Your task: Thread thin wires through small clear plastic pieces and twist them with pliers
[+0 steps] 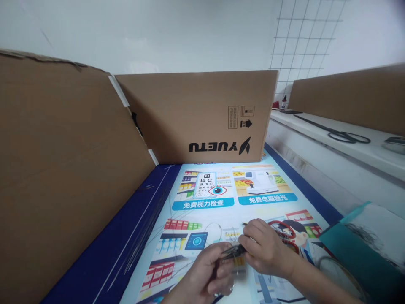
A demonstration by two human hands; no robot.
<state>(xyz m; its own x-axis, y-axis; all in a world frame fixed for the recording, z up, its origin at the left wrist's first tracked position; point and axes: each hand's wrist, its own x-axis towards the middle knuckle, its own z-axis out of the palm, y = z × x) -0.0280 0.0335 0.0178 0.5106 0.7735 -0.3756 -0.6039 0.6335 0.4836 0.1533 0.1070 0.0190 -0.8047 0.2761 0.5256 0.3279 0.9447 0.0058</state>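
Note:
My left hand (211, 272) is closed, its thumb and fingers gripping one end of a small dark piece (234, 252) that looks like metal. At the other end, the closed fingers of my right hand (265, 247) meet it; its exact kind is unclear. Fine looped wire or thread (215, 228) rises above my left hand. A dark pointed tip (244, 223) shows beside my right knuckles, and red loops like scissor handles (281, 226) show behind that hand. Whether these belong together is hidden. Something shiny and clear shows under my left fingers.
A printed mat (202, 205) covers the table. Cardboard panels (177, 114) stand at the left and back. On the right are a teal-edged pad (357, 240) with dark strands and a white ledge (310, 126) bearing black-handled scissors (344, 136) and a small bottle (284, 101).

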